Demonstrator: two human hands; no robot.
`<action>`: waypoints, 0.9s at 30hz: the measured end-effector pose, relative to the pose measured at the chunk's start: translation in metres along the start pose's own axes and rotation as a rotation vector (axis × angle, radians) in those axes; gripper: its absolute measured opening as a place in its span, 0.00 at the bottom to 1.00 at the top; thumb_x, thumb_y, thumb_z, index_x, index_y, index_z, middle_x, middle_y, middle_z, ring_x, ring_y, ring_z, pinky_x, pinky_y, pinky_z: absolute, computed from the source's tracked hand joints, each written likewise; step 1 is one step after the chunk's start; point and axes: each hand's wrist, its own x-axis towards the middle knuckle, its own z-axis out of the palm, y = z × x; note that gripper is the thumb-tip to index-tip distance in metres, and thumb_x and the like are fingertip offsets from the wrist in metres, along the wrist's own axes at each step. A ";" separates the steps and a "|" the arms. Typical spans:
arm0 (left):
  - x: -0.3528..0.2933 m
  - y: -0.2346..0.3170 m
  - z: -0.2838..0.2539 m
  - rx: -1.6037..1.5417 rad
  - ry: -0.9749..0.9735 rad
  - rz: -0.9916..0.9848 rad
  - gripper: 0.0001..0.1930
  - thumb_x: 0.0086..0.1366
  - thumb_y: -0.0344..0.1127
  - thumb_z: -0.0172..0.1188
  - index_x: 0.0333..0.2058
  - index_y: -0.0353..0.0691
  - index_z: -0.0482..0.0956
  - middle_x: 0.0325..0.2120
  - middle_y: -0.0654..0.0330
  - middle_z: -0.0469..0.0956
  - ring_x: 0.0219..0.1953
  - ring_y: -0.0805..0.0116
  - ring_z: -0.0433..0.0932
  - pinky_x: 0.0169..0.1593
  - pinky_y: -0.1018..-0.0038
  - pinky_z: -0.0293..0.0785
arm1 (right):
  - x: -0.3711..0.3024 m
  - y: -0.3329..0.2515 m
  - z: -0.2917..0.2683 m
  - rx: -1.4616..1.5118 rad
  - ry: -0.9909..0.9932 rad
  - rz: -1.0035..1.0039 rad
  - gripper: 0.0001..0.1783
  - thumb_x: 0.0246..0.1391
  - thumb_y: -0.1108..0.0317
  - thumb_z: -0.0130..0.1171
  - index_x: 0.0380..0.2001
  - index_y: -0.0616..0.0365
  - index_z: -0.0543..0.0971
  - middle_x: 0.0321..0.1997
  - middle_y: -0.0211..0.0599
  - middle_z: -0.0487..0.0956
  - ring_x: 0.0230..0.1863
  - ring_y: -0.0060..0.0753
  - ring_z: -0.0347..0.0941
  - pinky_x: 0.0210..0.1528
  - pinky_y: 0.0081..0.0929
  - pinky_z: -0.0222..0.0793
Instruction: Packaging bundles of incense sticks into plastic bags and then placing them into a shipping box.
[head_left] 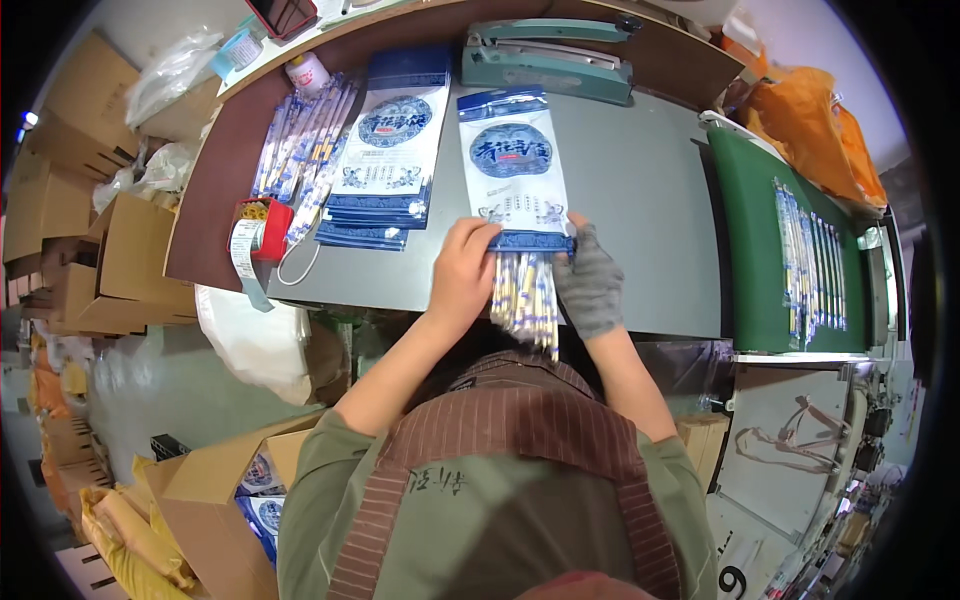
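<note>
A white and blue printed pouch (512, 165) lies on the grey tabletop in front of me. A bundle of slim blue, white and yellowish patterned sticks (525, 295) sticks out from its near end, past the table edge. My bare left hand (462, 275) grips that end at its left corner, fingers bent over the pouch edge. On the other side, my right hand (592, 285) in a grey glove holds the right corner, its thumb on the pouch. How far the sticks reach inside is hidden.
A stack of similar pouches (385, 150) and loose wrapped sticks (300, 140) lie left. A red tape dispenser (265, 228) sits at the left front. Behind stands a green bag sealer (545, 62). More sticks (805, 265) rest on a green surface (745, 260) at right. Cardboard boxes (140, 265) stand left.
</note>
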 end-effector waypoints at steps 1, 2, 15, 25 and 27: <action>-0.012 0.001 -0.010 0.094 -0.049 0.043 0.16 0.51 0.22 0.58 0.41 0.34 0.74 0.39 0.49 0.71 0.42 0.48 0.72 0.44 0.63 0.71 | 0.002 0.007 0.001 -0.023 0.047 -0.051 0.21 0.51 0.64 0.58 0.48 0.54 0.69 0.32 0.47 0.77 0.34 0.52 0.75 0.36 0.42 0.72; -0.030 0.002 -0.021 0.186 -0.092 0.083 0.15 0.52 0.22 0.58 0.41 0.34 0.74 0.39 0.49 0.71 0.41 0.49 0.72 0.43 0.63 0.72 | -0.020 0.030 0.013 0.032 0.174 -0.287 0.18 0.53 0.65 0.55 0.48 0.53 0.72 0.34 0.45 0.77 0.34 0.51 0.75 0.37 0.43 0.72; 0.127 0.144 -0.107 -0.295 -0.130 0.040 0.08 0.62 0.25 0.56 0.41 0.34 0.76 0.20 0.68 0.73 0.21 0.82 0.71 0.24 0.83 0.64 | 0.045 -0.059 -0.188 0.649 0.152 -0.330 0.16 0.57 0.69 0.55 0.49 0.55 0.79 0.22 0.26 0.77 0.21 0.13 0.71 0.21 0.12 0.65; 0.204 0.129 -0.108 -0.142 -0.246 0.012 0.14 0.53 0.28 0.53 0.37 0.31 0.81 0.14 0.64 0.73 0.17 0.79 0.72 0.21 0.78 0.70 | 0.112 -0.068 -0.222 0.510 -0.134 -0.208 0.17 0.54 0.74 0.52 0.47 0.56 0.79 0.24 0.23 0.76 0.21 0.11 0.69 0.21 0.10 0.65; 0.227 0.138 -0.114 0.034 -0.326 0.091 0.13 0.54 0.27 0.53 0.38 0.32 0.80 0.17 0.62 0.74 0.18 0.78 0.72 0.24 0.78 0.68 | 0.153 -0.054 -0.224 0.456 -0.113 -0.223 0.17 0.52 0.74 0.53 0.46 0.56 0.80 0.28 0.25 0.78 0.24 0.12 0.70 0.26 0.13 0.68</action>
